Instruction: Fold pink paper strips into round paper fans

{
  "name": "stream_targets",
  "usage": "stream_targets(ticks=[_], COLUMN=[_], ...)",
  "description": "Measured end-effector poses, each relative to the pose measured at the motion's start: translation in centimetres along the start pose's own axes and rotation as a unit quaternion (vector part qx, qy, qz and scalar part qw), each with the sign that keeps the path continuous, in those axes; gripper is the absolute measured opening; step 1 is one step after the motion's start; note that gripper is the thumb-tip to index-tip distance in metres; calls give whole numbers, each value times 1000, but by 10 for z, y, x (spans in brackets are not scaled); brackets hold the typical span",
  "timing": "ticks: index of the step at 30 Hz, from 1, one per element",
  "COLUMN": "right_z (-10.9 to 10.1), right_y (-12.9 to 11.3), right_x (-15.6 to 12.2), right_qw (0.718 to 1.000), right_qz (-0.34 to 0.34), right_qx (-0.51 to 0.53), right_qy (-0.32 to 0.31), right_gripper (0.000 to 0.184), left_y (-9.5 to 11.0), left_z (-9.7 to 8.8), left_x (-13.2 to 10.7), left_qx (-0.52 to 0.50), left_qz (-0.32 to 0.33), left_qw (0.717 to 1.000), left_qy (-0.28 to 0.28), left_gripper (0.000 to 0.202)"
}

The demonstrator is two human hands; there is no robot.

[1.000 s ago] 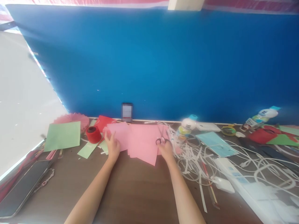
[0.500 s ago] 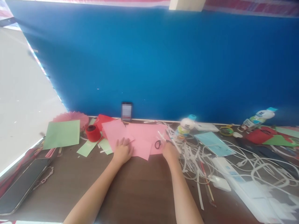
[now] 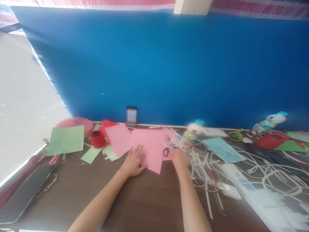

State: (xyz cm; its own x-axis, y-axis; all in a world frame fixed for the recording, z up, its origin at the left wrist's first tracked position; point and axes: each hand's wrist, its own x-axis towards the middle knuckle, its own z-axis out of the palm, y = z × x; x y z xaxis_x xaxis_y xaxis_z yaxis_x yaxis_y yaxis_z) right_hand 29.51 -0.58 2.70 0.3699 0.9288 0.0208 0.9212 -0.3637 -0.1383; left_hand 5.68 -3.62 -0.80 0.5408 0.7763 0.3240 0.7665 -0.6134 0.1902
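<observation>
My left hand (image 3: 134, 162) lies flat with its fingers spread over the near left part of a pink paper piece (image 3: 153, 158). This piece overlaps a larger pink sheet (image 3: 152, 134) behind it. Another pink piece (image 3: 119, 138) slants out at the left. At the right edge of the pink paper, my right hand (image 3: 181, 158) is closed on a pair of scissors (image 3: 166, 151) with dark handles. The scissors' blades point away from me, and their handle loops stand apart. My right fingers are partly blurred.
Thin white paper strips (image 3: 199, 162) and white cables (image 3: 267, 167) tangle at the right, near a bottle (image 3: 192, 132) and a power strip (image 3: 243, 183). Left are a red tape roll (image 3: 97, 139), green paper (image 3: 65, 140) and a phone (image 3: 25, 193). A blue panel (image 3: 154, 64) stands behind.
The near pink piece has slid toward me and slightly right, and my left hand has come nearer with its fingers spread. My right hand and the scissors have shifted a little right.
</observation>
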Motion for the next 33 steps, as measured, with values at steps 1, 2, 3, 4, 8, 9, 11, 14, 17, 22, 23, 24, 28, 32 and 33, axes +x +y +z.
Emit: stream_targets(ticks=[1, 2, 3, 4, 8, 9, 11, 14, 17, 22, 23, 24, 28, 32, 33], right_z=[1, 2, 4, 5, 9, 8, 6, 3, 6, 25, 29, 33, 41, 38, 38], right_y=[2, 4, 6, 7, 12, 13, 14, 9, -6, -38, -41, -43, -41, -42, -44], right_x=[2, 4, 5, 7, 8, 9, 9, 7, -2, -21, -22, -22, -14, -9, -9], right_qw=[1000, 1000, 1000, 1000, 1000, 1000, 999, 997, 988, 986, 985, 983, 931, 840, 826], right_qz=[7, 17, 22, 21, -17, -8, 32, 32, -62, -138, -135, -131, -157, -175, -166], right_qx=[7, 12, 15, 13, 6, 6, 4, 2, 28, 87, 104, 129, 326, 513, 538], right_qy=[-10, -13, -13, -9, -8, -5, 13, 72, 138, 32, 23, 13, -46, -7, 4], right_gripper=[33, 34, 35, 34, 31, 31, 31, 28, 28, 28, 29, 30, 18, 21, 22], left_y=[2, 3, 4, 4, 2, 1, -2, -4, -4, -2, -2, -2, -4, -4, -4], left_z=[1, 1, 1, 2, 4, 6, 9, 13, 14, 13, 13, 14, 17, 20, 20], left_x=[0, 0, -1, -1, 0, 1, 2, 3, 3, 2, 2, 2, 2, 6, 8], left_qx=[-20, -42, -63, -82, -121, -117, -97, -61, -37, -35, -39, -45, -114, -320, -378], left_qz=[12, 22, 30, 34, -4, -28, -74, -105, -92, -82, -84, -87, -107, -174, -200], left_qw=[1000, 999, 997, 996, 993, 993, 992, 991, 994, 995, 995, 994, 985, 920, 889], left_qy=[-9, -17, -25, -28, -10, -1, 20, 47, 46, 41, 44, 47, 73, 147, 164], left_gripper=[44, 44, 42, 39, 34, 35, 37, 34, 31, 27, 27, 27, 32, 55, 60])
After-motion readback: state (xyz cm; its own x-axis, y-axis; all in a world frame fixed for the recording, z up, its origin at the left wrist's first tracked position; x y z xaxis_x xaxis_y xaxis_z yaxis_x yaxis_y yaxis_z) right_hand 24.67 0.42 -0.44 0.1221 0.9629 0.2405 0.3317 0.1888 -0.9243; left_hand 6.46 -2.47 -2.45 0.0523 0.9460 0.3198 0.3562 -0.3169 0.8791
